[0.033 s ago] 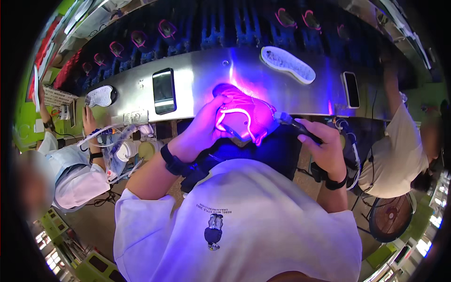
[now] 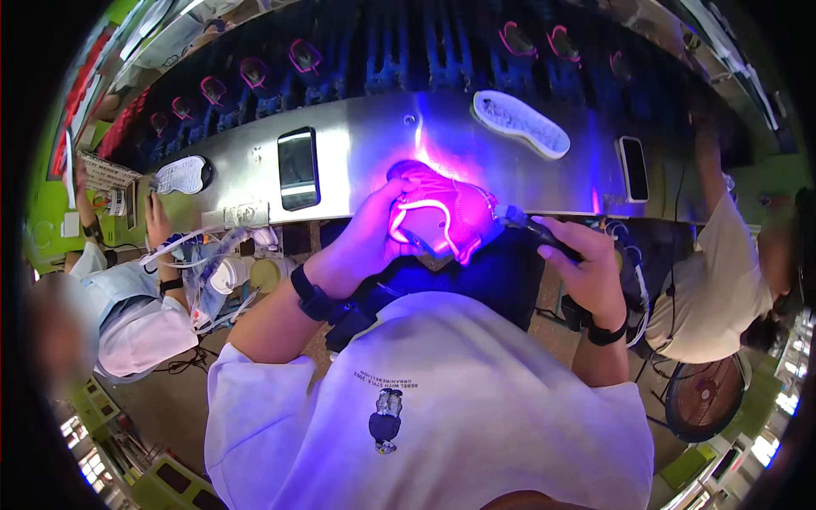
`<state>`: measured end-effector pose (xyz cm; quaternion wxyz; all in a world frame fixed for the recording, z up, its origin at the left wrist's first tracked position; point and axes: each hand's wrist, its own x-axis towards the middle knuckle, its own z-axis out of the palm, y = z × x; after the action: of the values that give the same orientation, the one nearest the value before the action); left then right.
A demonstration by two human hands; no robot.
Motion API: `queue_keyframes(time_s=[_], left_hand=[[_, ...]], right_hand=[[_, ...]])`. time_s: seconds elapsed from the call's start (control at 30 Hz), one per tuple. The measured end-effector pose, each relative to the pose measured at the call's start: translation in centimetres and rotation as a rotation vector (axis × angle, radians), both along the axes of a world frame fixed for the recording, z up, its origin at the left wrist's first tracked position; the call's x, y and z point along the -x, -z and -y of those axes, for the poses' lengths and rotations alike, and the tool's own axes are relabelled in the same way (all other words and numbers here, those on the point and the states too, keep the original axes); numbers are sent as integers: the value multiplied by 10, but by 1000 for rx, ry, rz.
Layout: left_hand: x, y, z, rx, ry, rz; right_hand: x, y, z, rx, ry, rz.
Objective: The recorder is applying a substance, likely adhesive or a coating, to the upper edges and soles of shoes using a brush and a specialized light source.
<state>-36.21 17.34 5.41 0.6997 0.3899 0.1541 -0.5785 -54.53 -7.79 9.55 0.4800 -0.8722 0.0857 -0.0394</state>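
My left hand (image 2: 367, 228) is closed around the left side of a pink shoe upper (image 2: 455, 214), held in front of me just off the bench's near edge. Bright violet light floods the shoe, and a pale curved line glows on its side. In my right hand (image 2: 595, 265) is a brush with a dark handle (image 2: 551, 236); the thumb and fingers wrap its rear end. The brush head meets the shoe's right end, where glare blurs the exact contact. The shoe's underside is hidden.
The metal bench (image 2: 344, 127) carries a white shoe sole (image 2: 523, 125), a smaller sole (image 2: 181, 175) and two phones, one at left (image 2: 297, 170), another at right (image 2: 633, 168). Behind runs a dark conveyor (image 2: 387, 51) bearing several pink-edged shoe parts. Co-workers sit on both sides; a fan (image 2: 705, 395) stands lower right.
The shoe upper's far end has tipped slightly down toward me. Both hands keep their grip, and the brush stays at the shoe's right end.
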Motion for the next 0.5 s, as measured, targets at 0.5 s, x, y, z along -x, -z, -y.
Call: queue_keyframes(time_s=[0.5], left_hand=[[7, 40, -27, 570, -126, -1001]], right_hand=[[-66, -22, -18, 125, -134, 1]])
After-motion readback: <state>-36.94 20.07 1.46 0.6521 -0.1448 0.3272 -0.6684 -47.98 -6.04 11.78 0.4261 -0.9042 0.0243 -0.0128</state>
